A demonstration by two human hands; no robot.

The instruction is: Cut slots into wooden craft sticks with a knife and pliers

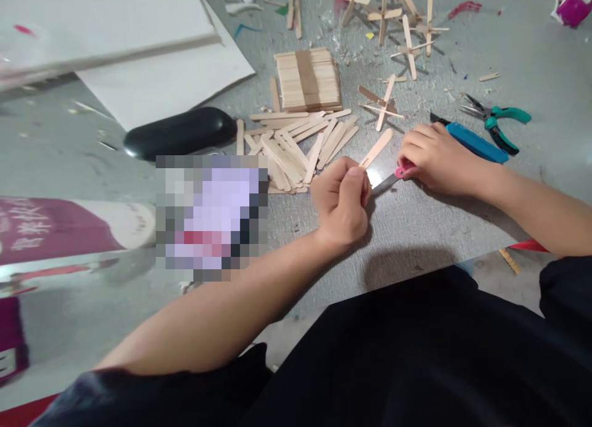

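Observation:
My left hand is closed around a wooden craft stick, with the thumb pressed on it. The stick's rounded end points up and right, and a slit shows near the thumb. To its right, my right hand grips a small pink-handled blade. The grey metal points toward my left fist, where its tip is hidden. Loose craft sticks lie in a heap just beyond my left hand. A crossed-stick piece stands beyond both hands.
Behind the heap is a banded bundle of craft sticks. More crossed-stick pieces stand farther back. Beside my right hand lie a blue cutter and green-handled pliers. A black case rests at left, near white boards.

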